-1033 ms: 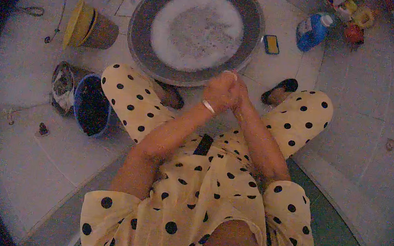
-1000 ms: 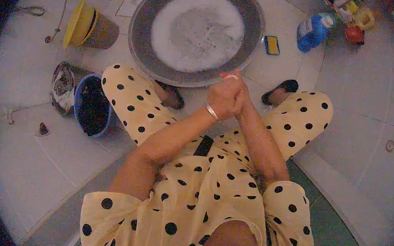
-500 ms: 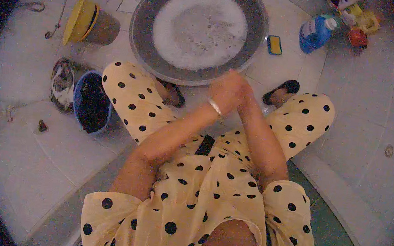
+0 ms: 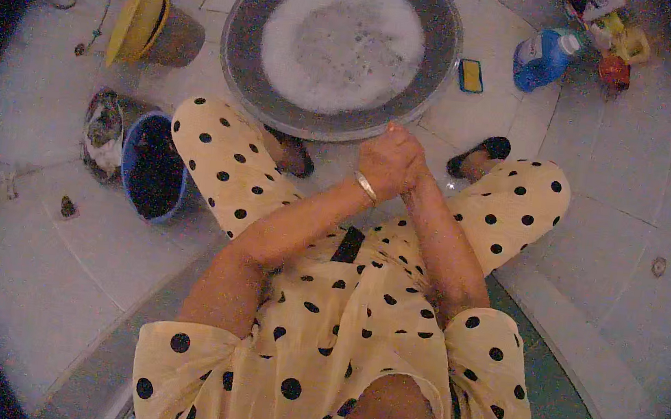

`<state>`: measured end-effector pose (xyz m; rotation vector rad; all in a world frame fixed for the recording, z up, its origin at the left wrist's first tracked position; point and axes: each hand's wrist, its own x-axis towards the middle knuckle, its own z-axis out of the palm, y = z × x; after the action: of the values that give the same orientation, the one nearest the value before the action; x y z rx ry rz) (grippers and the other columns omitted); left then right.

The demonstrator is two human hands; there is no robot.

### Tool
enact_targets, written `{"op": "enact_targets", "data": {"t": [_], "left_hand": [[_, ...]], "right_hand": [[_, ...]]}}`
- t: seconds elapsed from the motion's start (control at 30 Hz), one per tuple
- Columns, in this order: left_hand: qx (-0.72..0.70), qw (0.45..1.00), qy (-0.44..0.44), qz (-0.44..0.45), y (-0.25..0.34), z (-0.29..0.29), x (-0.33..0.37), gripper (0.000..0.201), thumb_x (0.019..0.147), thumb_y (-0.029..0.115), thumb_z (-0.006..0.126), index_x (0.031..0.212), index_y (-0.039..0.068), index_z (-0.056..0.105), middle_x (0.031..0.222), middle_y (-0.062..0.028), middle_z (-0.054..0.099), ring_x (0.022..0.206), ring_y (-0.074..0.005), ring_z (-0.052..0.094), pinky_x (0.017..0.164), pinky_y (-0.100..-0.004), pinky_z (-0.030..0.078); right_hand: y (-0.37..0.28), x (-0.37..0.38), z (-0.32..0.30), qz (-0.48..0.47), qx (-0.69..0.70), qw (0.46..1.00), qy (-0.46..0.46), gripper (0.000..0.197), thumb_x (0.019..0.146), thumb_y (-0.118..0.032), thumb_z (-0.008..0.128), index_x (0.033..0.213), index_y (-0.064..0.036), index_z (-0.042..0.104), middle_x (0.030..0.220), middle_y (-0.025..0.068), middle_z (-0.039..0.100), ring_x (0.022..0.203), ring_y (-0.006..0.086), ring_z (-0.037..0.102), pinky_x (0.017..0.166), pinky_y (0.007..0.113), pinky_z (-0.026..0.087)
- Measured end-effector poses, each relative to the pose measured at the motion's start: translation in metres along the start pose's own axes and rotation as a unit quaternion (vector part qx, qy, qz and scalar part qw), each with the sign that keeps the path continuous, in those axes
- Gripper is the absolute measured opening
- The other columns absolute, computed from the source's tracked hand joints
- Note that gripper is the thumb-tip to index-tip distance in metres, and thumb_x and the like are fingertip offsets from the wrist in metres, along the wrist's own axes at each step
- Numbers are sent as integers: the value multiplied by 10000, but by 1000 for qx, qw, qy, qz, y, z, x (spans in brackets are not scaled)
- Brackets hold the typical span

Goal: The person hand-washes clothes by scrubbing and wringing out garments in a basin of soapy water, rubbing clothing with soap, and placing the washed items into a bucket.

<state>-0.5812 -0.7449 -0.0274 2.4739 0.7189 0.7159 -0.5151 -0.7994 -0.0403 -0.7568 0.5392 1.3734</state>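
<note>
My left hand [image 4: 381, 164], with a silver bangle [image 4: 366, 186] at the wrist, is closed against my right hand [image 4: 413, 154]. Both are clasped together over the floor between my knees, fingers wrapped around each other. Whether anything small lies between the palms is hidden. Just beyond them stands a wide grey basin [image 4: 241, 60] of water with white suds [image 4: 291, 82] on top. The hands are nearest its front rim and appear apart from it.
Right of the basin lie a flat yellow rectangle [image 4: 470, 76] with a teal edge, a blue bottle [image 4: 541, 61] and several coloured packets [image 4: 615, 42]. To the left are a yellow-rimmed bucket [image 4: 138, 25], a blue-rimmed bucket [image 4: 152, 178] with dark contents and a grey-white bundle [image 4: 104, 136].
The clasped hands have shifted slightly against each other and remain near the basin's front rim. The view has tilted a little; the things around have not visibly moved.
</note>
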Motion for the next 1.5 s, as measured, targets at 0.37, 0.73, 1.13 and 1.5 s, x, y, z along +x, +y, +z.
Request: {"op": "enact_targets", "data": {"t": [0.37,0.73,1.13,1.5], "left_hand": [[-576,588,-183,-537,-85,-14,7,416,864,451,573,1126,130,600,1074,-25,639,1012,-262,591,836,-534,450],[-434,782,-264,-362,-85,-37,13,191,756,185,750,897,82,673,803,11,624,689,-98,557,562,-231,419],[-41,998,34,-23,-94,-170,131,196,762,248,708,878,91,689,861,-130,641,818,-337,619,713,-424,496],[58,989,-137,6,-171,-196,209,142,737,160,677,862,94,694,868,-134,676,814,-323,648,751,-407,513]], "right_hand": [[-42,12,8,-71,-178,973,-126,317,914,-281,620,1108,-34,579,1006,80,657,844,198,654,645,307,550],[-44,3,68,-223,-261,936,-83,214,842,-58,624,1054,-35,613,965,105,657,814,200,644,652,325,546],[-113,-18,223,-351,-554,750,-83,217,808,-35,600,1022,-42,630,915,66,672,732,122,620,539,244,451],[-158,76,265,-435,-807,361,-174,167,779,-167,657,902,-56,679,888,136,686,817,287,661,743,401,512]]}}
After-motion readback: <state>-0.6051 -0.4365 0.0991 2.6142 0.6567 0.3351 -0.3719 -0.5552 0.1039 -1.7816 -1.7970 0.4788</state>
